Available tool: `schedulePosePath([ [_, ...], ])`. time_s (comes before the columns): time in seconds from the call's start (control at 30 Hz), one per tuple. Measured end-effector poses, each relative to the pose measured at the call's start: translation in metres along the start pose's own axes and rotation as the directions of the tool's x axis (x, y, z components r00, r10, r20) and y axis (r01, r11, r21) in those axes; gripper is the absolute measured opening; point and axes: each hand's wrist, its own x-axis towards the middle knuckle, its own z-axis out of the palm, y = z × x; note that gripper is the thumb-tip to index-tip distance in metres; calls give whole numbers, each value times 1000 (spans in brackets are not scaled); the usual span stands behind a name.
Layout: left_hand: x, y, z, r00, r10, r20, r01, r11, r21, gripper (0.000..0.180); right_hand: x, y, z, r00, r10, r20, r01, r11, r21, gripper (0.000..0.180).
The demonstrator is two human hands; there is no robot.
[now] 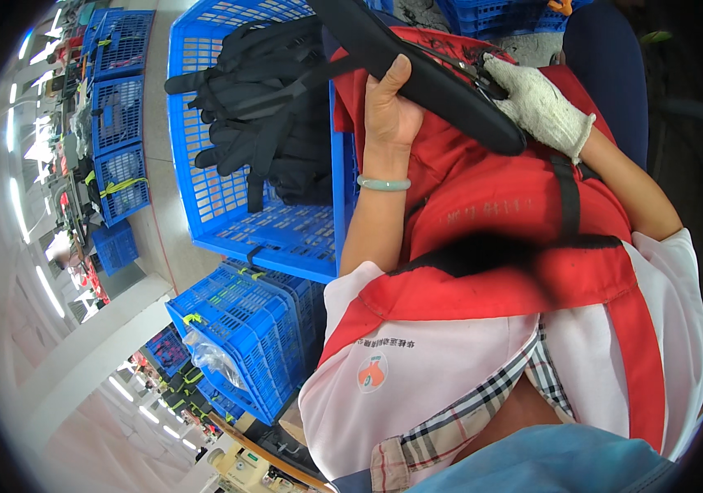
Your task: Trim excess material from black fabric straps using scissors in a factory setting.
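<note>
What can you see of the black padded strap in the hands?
The strap is a long, black, padded band, smooth and slightly curved, with a rounded end at the lower right. It runs slantwise from the picture's top edge down to the right, across a red fabric piece. The bare left hand grips its middle from below, thumb on top; the white-gloved right hand presses near its lower end. Its upper end leaves the frame.
</note>
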Motion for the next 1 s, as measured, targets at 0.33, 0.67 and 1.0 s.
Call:
schedulePosePath([
  [0.33, -12, 0, 7, 999, -1, 38, -5, 989, 150, 28, -3, 21, -5, 998, -61, 0, 60, 987, 148, 40],
  [0.67, -40, 16, -11, 999, -46, 20, 39, 958, 285, 35, 3, 9, -36, 740, 228, 633, -637, 537, 552, 24],
  [1.0, -38, 86, -31, 925, 373, -74, -240, 723, 648, 29, -1, -45, -21, 862, -229, 452, 183, 973, 144, 36],
])
